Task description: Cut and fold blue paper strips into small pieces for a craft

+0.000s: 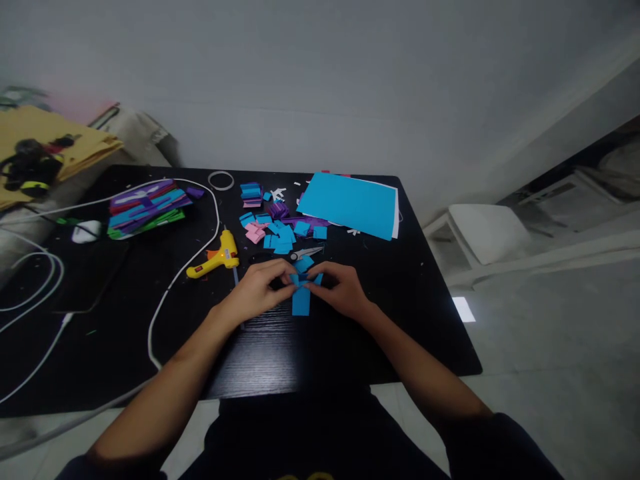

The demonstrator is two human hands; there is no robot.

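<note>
Your left hand (257, 288) and your right hand (341, 288) meet at the centre of the frame, and both pinch the blue paper piece (301, 299) with the fingertips, just above the black table (280, 353). The folds look small, so I think a loose pinch can let them open or slide apart. Just above your hands lie the scissors (306, 253); a careless move forward can push your fingers against the blades. To the left, the yellow glue gun (216, 257) shows an orange light, so probably it is hot, and its white cable (165, 293) near your left forearm can catch and drag it toward the cut paper squares (281, 235).
</note>
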